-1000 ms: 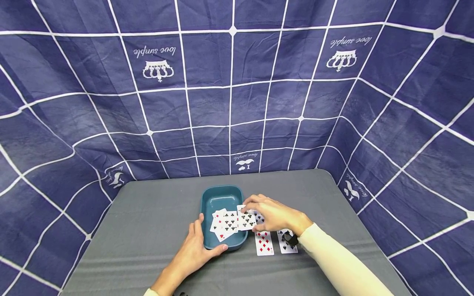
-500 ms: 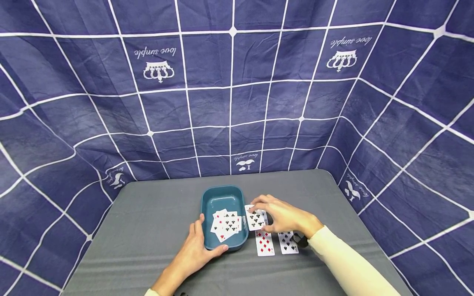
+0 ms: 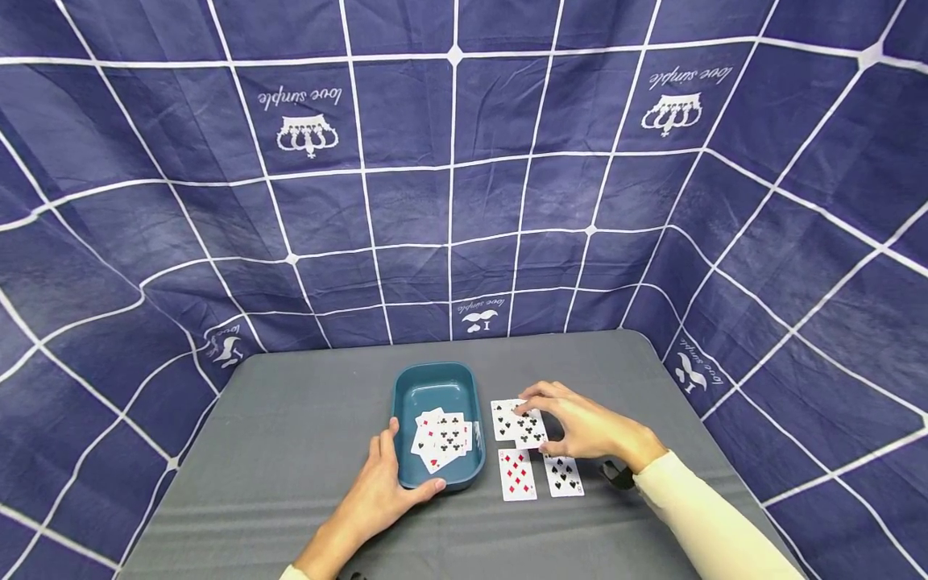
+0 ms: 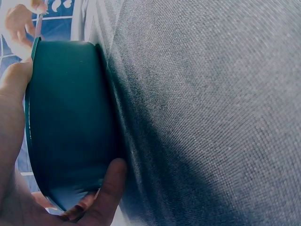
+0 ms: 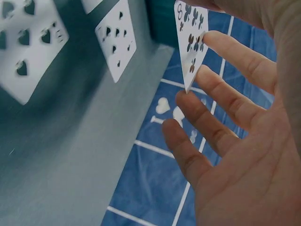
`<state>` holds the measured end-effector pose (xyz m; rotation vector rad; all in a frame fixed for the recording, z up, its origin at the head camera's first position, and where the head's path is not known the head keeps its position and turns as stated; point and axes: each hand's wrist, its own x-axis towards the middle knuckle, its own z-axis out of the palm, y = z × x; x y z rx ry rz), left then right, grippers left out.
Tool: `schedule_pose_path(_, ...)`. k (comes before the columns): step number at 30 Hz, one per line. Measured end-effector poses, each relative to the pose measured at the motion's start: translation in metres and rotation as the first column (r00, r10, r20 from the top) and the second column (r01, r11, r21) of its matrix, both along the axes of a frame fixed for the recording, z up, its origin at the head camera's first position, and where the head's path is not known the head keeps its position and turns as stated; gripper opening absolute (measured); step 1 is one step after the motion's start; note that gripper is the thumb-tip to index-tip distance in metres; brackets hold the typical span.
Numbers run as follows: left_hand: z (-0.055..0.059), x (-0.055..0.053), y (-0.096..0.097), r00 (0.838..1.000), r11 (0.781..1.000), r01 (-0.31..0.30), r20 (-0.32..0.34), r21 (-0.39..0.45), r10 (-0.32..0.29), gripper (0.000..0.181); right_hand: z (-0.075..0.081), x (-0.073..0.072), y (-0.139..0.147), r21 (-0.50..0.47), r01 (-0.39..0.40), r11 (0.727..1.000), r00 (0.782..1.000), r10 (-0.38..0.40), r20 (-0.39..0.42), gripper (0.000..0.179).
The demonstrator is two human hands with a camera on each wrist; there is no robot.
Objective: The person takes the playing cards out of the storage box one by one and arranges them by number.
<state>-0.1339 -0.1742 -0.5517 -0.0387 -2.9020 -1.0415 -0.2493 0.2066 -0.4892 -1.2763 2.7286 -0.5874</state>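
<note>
My left hand (image 3: 377, 479) grips the near left corner of a dark teal plastic tub (image 3: 437, 396), thumb along the front rim and fingers on the side. The left wrist view shows fingertips against the tub's outer wall (image 4: 70, 113). Several face-up playing cards (image 3: 451, 435) lie overlapped inside it. To the tub's right, my right hand (image 3: 590, 423) pinches an eight of clubs (image 3: 535, 435), which is tilted up in the right wrist view. The clubs card overlaps a spades card (image 3: 502, 420) lying on the table in the head view.
In front of the right hand, a diamonds card (image 3: 517, 475) and another spades card (image 3: 564, 477) lie side by side on the grey cloth-covered table (image 3: 290, 451). A navy curtain (image 3: 406, 209) with white grid lines surrounds the back and sides.
My right hand has carried the clubs card rightward from over the tub's right rim to above the spades card on the table. The left hand and tub have stayed put.
</note>
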Motion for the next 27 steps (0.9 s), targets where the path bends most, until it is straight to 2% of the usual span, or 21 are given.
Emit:
schedule_pose_path(21, -0.002, -0.002, 0.0, 1.0, 1.0, 0.0, -0.006, 0.001, 0.0, 0.145, -0.021, 0.016, 0.063, -0.016, 0.042, 0.999, 0.999, -0.042, -0.022, 0.064)
schedule_pose_path(27, -0.002, -0.002, 0.0, 1.0, 1.0, -0.001, -0.006, -0.005, 0.001, 0.145, -0.03, 0.022, 0.078, -0.028, 0.042, 0.999, 0.997, -0.043, -0.056, 0.066)
